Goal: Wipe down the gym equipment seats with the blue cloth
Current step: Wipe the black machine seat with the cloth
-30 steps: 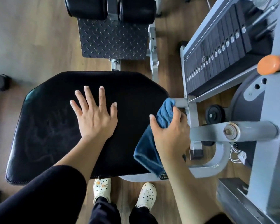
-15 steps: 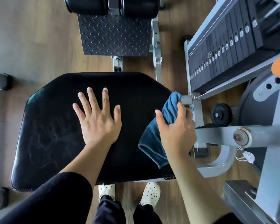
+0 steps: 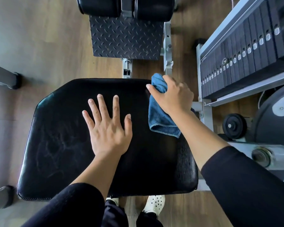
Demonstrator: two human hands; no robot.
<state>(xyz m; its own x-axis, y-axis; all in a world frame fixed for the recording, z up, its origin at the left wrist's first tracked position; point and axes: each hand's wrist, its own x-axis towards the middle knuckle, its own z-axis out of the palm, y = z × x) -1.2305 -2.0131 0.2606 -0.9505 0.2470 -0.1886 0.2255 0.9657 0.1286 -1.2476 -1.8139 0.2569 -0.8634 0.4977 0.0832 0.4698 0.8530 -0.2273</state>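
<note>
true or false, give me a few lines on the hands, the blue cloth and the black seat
1. The left hand lies flat, fingers spread, on the black padded seat. True.
2. The right hand grips the crumpled blue microfibre cloth. True.
3. The cloth sits at the seat's left edge. False: it is at its far right corner.
4. The grey diamond-plate metal footplate lies beyond the seat. True.
5. The left hand holds a spray bottle. False: it holds nothing.

Soft daylight from the left glares on the seat (image 3: 59, 145); edges bow, lower right corner blurs.
</note>
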